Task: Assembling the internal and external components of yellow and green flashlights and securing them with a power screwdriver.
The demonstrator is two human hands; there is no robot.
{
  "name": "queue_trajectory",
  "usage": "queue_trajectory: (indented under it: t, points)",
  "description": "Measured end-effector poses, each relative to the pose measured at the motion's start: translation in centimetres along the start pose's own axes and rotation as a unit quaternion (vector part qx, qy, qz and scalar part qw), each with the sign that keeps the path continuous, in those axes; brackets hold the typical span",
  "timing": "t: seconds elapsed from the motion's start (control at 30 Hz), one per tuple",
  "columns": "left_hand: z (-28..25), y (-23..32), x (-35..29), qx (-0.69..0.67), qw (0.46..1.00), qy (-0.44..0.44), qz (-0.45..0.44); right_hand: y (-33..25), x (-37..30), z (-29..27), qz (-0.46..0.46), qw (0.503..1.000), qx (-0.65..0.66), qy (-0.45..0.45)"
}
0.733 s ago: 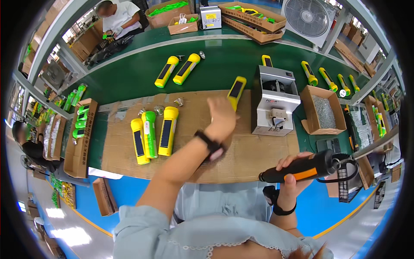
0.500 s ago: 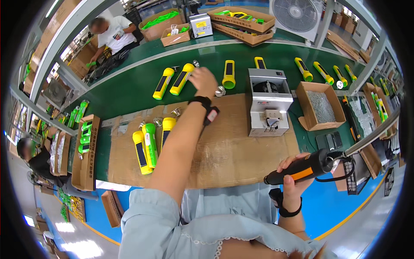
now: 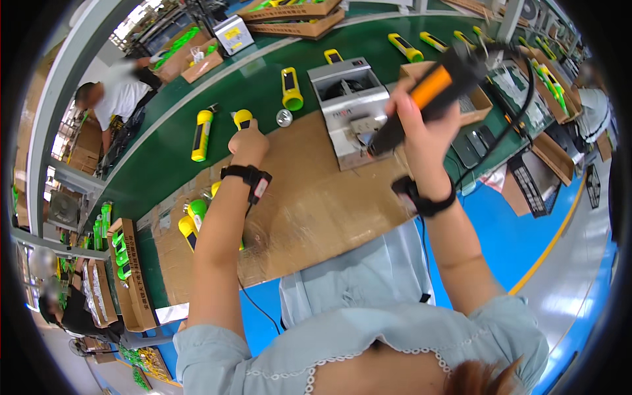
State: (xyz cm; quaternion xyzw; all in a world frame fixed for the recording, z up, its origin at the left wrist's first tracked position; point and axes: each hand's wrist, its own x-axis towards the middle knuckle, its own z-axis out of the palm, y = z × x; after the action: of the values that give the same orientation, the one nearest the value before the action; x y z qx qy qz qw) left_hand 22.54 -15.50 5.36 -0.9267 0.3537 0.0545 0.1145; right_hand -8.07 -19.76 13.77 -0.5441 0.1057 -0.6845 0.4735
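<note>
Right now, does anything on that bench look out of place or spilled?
I see no spill. One mild oddity: a shiny silver cup sits outside the yellow flashlight beside it, perhaps belonging inside its end.

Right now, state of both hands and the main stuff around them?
Left hand: at a torch, grip partly hidden.
That torch: mostly covered by the hand.
Right hand: closed around the driver.
Driver: held up, slanted, tip down-left.
Left torch: lying down.
Reflector: loose.
Machine: upright; power can't be told.
Left carton: open, green torches inside.
</note>
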Motion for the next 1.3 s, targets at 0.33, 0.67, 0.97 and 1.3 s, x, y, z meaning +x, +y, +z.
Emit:
queue_trajectory:
  t: [0.33,0.67,0.97,1.3]
  points:
    - [4.5,0.1,-26.8,-0.133,0.979,0.058,0.14,2.6,3.0,2.2,-0.07,0.982,-0.177,0.008]
    - [6.6,-0.1,-28.3,-0.236,0.913,0.172,0.284,-3.7,-3.2,-0.4,0.095,0.987,0.04,-0.121]
    - [8.3,3.2,-25.0,-0.191,0.899,0.276,0.282,-5.5,-8.3,-1.0,0.029,0.99,0.087,-0.111]
    - [8.5,3.2,-24.9,-0.208,0.888,0.294,0.286,-3.3,-8.8,-1.0,0.022,0.994,0.064,-0.081]
